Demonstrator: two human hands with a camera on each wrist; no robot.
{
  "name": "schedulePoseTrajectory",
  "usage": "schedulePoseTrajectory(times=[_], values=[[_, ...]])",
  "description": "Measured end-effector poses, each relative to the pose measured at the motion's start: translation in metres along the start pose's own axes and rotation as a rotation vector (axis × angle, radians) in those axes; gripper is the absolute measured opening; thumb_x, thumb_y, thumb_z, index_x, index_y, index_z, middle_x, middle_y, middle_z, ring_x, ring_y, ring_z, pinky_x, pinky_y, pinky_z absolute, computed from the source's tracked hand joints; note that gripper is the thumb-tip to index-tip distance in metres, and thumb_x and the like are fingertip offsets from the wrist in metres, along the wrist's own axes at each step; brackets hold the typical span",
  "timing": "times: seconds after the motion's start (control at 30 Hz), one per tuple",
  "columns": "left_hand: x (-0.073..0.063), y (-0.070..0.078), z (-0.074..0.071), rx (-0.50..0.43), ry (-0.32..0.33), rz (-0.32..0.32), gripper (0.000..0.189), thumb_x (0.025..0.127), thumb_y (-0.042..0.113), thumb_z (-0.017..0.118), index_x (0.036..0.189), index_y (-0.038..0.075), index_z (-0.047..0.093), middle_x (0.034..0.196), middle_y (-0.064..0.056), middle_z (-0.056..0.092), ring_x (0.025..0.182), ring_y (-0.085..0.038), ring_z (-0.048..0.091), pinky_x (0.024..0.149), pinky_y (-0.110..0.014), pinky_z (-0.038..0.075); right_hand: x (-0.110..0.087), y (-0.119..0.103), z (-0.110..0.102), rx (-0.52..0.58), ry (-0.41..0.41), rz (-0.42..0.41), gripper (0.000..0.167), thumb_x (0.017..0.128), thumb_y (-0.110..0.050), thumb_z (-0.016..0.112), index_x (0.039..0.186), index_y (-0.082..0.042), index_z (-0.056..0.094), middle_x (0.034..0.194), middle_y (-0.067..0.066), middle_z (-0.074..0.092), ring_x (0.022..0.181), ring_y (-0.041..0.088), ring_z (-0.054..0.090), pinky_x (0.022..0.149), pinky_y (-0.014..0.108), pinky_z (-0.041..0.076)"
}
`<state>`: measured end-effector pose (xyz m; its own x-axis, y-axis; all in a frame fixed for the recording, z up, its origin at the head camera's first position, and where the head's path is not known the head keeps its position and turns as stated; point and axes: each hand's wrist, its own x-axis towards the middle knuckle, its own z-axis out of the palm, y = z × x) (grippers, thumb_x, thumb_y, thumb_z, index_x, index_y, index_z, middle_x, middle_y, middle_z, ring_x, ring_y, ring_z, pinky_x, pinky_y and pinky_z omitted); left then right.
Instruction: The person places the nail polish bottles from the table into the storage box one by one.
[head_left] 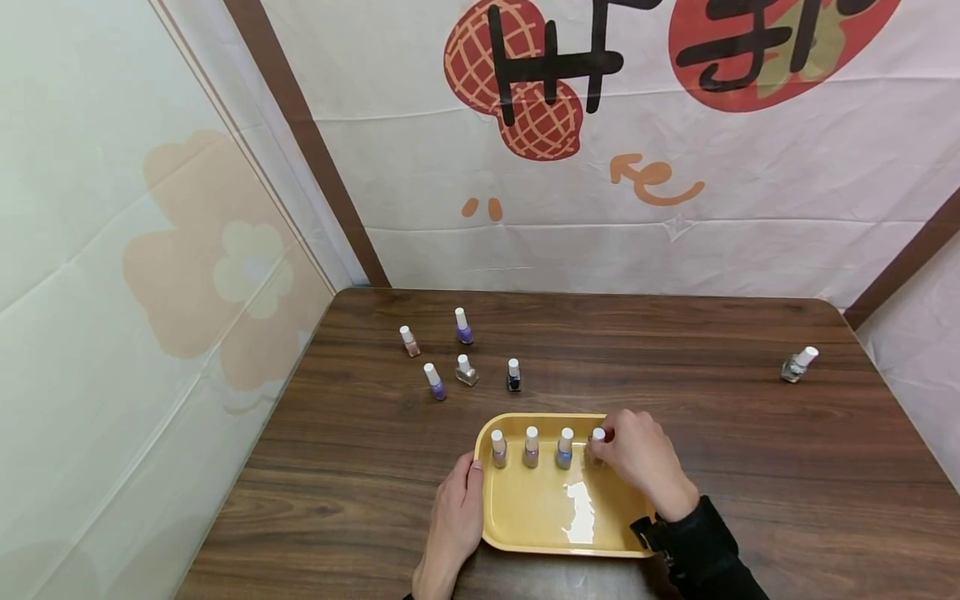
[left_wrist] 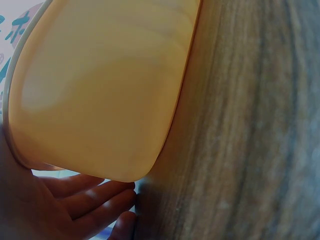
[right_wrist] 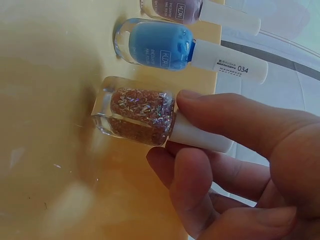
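Observation:
A yellow tray (head_left: 525, 521) lies on the table, with a row of white-capped nail polish bottles along its far side. My right hand (head_left: 641, 454) pinches the white cap of a glitter nail polish bottle (right_wrist: 140, 115) between thumb and fingers at the right end of that row. Beside it stands a blue nail polish bottle (right_wrist: 160, 45), followed by a mauve one (right_wrist: 175, 9) and a pinkish one (head_left: 498, 450). My left hand (head_left: 453, 512) grips the tray's left edge, thumb at the rim and fingers against the outer wall; the left wrist view partly hides the thumb.
Beyond the tray's far left stand several more bottles: two purple (head_left: 464, 327) (head_left: 435, 383), a pinkish one (head_left: 410, 342), a clear-silvery one (head_left: 467, 372) and a black one (head_left: 513, 377). Another clear-looking bottle (head_left: 798, 365) is at the far right. Printed cloth (head_left: 570, 258) hangs behind the table.

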<state>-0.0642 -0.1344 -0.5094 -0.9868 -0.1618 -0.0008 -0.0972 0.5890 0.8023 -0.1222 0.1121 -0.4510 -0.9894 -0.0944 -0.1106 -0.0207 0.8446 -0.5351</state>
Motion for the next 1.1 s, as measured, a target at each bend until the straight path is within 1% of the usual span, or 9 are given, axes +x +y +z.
schedulePoseTrajectory(times=[0.27, 0.5, 0.83, 1.1], values=[[-0.0004, 0.0011, -0.0003, 0.005, -0.008, -0.012, 0.033, 0.105, 0.028, 0.038, 0.121, 0.012, 0.062, 0.111, -0.007, 0.068, 0.104, -0.022, 0.063, 0.088, -0.044, 0.049, -0.0004, 0.001, 0.0016, -0.012, 0.005, 0.001, 0.02, 0.08, -0.018, 0.073, 0.065, -0.013, 0.062, 0.06, 0.0, 0.051, 0.054, 0.014, 0.042, 0.051, 0.026, 0.029], [-0.0002, 0.0003, 0.0003, 0.0, -0.003, -0.009, 0.033, 0.105, 0.028, 0.038, 0.12, 0.012, 0.062, 0.111, -0.007, 0.068, 0.104, -0.022, 0.063, 0.087, -0.044, 0.049, -0.0007, 0.0011, 0.0026, -0.022, 0.005, 0.006, 0.021, 0.081, -0.019, 0.074, 0.065, -0.013, 0.062, 0.06, 0.0, 0.051, 0.054, 0.014, 0.042, 0.051, 0.026, 0.029], [-0.0008, 0.0003, 0.0006, -0.001, 0.006, 0.007, 0.032, 0.104, 0.027, 0.039, 0.12, 0.012, 0.062, 0.11, -0.007, 0.069, 0.103, -0.022, 0.064, 0.088, -0.043, 0.05, -0.0019, -0.0005, 0.0019, -0.017, -0.008, 0.024, 0.024, 0.081, -0.018, 0.072, 0.062, -0.013, 0.058, 0.058, 0.0, 0.046, 0.053, 0.014, 0.039, 0.051, 0.026, 0.026], [-0.0007, 0.0, 0.0008, -0.006, 0.008, 0.008, 0.033, 0.105, 0.027, 0.039, 0.121, 0.012, 0.062, 0.111, -0.007, 0.069, 0.104, -0.022, 0.064, 0.088, -0.044, 0.05, -0.0012, -0.0004, 0.0022, -0.023, -0.011, 0.017, 0.026, 0.081, -0.017, 0.07, 0.06, -0.014, 0.056, 0.057, 0.0, 0.043, 0.053, 0.014, 0.038, 0.051, 0.026, 0.026]])
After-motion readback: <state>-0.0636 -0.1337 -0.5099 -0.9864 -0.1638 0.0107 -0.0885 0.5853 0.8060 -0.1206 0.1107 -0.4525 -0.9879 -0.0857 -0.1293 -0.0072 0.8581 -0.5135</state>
